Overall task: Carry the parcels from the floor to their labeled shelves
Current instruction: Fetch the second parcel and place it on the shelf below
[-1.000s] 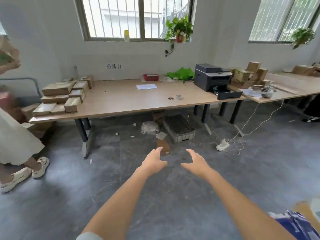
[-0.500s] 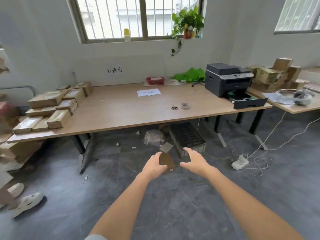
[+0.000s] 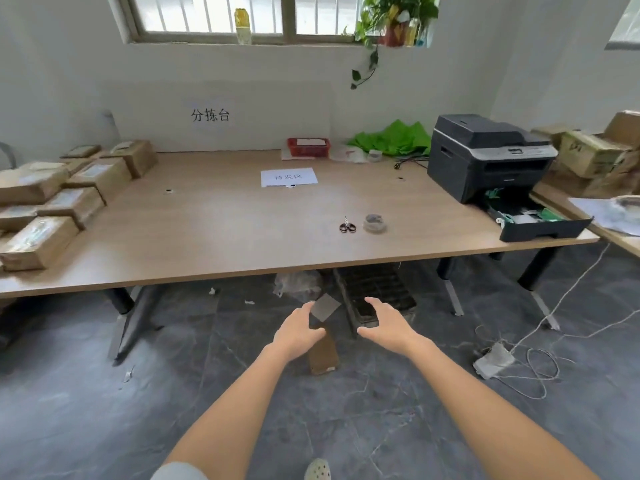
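A small brown cardboard parcel stands on the grey floor just in front of the table, with a grey flap sticking up at its far end. My left hand is open at the parcel's left side, partly covering it. My right hand is open to the parcel's right, apart from it, fingers spread. Both arms reach forward and hold nothing. Several taped brown parcels are stacked at the left end of the wooden table.
A dark crate and a plastic bag lie under the table. A printer with its tray open, scissors and a tape roll are on the tabletop. A power strip with cables lies on the floor at right. More boxes sit on the right table.
I have moved closer to the table, and both open hands have come nearer to the floor parcel. The person at the left has gone out of view.
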Tool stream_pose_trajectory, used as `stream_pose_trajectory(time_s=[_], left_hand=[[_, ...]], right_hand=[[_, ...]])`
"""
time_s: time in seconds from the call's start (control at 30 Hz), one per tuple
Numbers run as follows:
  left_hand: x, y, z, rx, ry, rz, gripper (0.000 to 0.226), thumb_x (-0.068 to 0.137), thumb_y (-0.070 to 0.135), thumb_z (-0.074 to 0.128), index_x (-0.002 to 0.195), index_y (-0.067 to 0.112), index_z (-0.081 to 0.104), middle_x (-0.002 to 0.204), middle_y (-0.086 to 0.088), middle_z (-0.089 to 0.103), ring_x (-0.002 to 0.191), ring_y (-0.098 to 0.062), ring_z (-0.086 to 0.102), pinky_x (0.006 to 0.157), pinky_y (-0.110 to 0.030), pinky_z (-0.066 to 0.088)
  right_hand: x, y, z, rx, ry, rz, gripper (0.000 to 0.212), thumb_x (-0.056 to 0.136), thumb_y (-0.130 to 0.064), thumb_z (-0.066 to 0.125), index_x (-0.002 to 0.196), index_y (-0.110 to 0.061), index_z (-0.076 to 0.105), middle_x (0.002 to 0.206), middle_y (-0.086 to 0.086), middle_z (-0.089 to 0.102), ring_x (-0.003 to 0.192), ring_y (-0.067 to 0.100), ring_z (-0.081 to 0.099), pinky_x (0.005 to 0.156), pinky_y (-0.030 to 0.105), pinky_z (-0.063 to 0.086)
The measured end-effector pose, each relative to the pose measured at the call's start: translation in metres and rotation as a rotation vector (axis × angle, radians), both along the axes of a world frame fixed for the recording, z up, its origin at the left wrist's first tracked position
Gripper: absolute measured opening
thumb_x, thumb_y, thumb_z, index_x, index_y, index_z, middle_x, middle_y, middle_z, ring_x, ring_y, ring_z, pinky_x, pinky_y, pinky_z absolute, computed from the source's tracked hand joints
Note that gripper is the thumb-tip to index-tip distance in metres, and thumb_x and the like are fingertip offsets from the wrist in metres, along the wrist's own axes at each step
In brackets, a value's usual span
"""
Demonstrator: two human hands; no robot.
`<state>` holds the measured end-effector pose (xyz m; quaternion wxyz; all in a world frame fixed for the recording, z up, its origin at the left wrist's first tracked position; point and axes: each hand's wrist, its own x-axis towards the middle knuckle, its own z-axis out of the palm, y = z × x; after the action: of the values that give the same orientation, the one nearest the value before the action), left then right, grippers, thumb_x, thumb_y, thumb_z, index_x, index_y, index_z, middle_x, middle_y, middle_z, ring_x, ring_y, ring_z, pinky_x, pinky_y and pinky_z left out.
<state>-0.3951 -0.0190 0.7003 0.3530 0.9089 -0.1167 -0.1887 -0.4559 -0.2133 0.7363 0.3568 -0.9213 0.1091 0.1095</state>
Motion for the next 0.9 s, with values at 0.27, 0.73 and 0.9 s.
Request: stream_pose_trajectory(time_s=[0.27,0.73,0.9], left_hand=[[0.145,-0.034,-0.051,0.085,0.103,0.041,0.071,0.086,0.032,0.055,0.149,0.027,0.022,0.152,-0.005,0.036,0.131,-0.027,0.045,0.092,-0.034,0.043],[0.262,-0.095,-0.337,0.134,0.216,0.11,0.078,0.085,0.039,0.059,0.15,0.031,0.016,0.149,-0.005,0.04,0.126,-0.03,0.049,0.085,-0.034,0.045],[0.308,-0.102,-0.506,0.081,0.193,0.148,0.083,0.083,0.036,0.067,0.151,0.023,0.02,0.152,-0.007,0.037,0.132,-0.025,0.047,0.102,-0.034,0.044]], right_hand=[[0.158,-0.043,-0.062,0.109,0.177,-0.043,0.074,0.084,-0.033,0.06,0.146,-0.023,0.021,0.15,0.01,0.032,0.134,0.027,0.035,0.097,0.032,0.034],[0.321,-0.108,-0.346,0.119,0.204,0.026,0.084,0.076,-0.025,0.072,0.145,-0.025,0.025,0.146,0.008,0.039,0.128,0.026,0.043,0.088,0.027,0.042],[0.356,-0.101,-0.523,0.093,0.199,0.034,0.087,0.073,-0.026,0.075,0.145,-0.024,0.027,0.14,0.009,0.046,0.119,0.025,0.052,0.08,0.024,0.042]])
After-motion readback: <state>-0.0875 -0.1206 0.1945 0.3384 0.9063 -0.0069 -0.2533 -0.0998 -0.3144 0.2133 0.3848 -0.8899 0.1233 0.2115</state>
